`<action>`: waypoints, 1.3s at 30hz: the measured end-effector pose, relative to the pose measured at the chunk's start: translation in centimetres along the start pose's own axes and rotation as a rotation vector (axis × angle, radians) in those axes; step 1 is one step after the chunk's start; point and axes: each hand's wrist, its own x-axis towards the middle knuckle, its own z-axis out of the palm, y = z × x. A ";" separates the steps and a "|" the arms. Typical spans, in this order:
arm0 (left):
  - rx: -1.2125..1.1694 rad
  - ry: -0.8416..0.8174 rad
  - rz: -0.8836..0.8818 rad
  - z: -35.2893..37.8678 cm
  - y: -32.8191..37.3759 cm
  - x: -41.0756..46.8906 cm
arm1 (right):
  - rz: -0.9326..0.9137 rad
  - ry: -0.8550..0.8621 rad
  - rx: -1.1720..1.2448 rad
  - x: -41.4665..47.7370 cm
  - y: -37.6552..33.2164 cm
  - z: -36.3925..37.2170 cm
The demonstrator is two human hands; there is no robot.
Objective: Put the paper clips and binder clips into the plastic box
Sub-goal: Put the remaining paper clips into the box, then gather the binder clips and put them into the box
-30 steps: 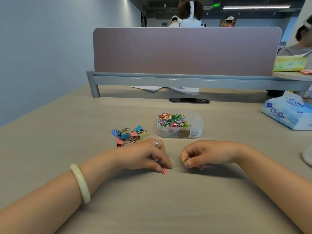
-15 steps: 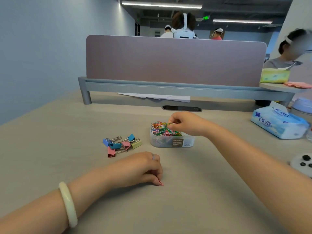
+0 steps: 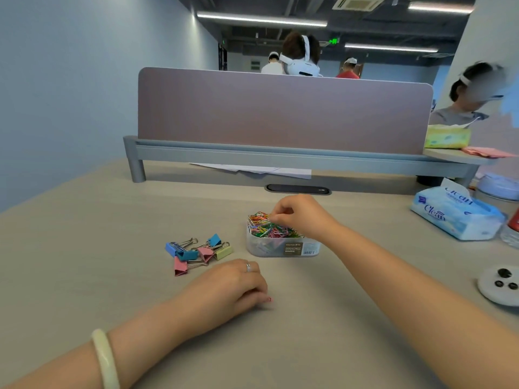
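Found paper clips (image 3: pixel 266 230) heaped to the rim of the plastic box (image 3: pixel 282 247), directly beneath the right grip (image 3: pixel 300 216). Saw that grip pinched shut over the heap; could not tell whether a clip lay inside it. Noted the left grip (image 3: pixel 233 287) curled, fingertips pinning a pink paper clip (image 3: pixel 268 299) to the bench (image 3: pixel 84 248). Spotted binder clips (image 3: pixel 199 252) loose just beyond it. Judged a spill likely: tangled clips snagging and dragging out, scant room left for binder clips.
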 end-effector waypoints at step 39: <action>0.175 -0.198 -0.507 -4.2 -8.2 -3.8 | -0.449 -0.062 -0.452 -2.8 -3.2 7.1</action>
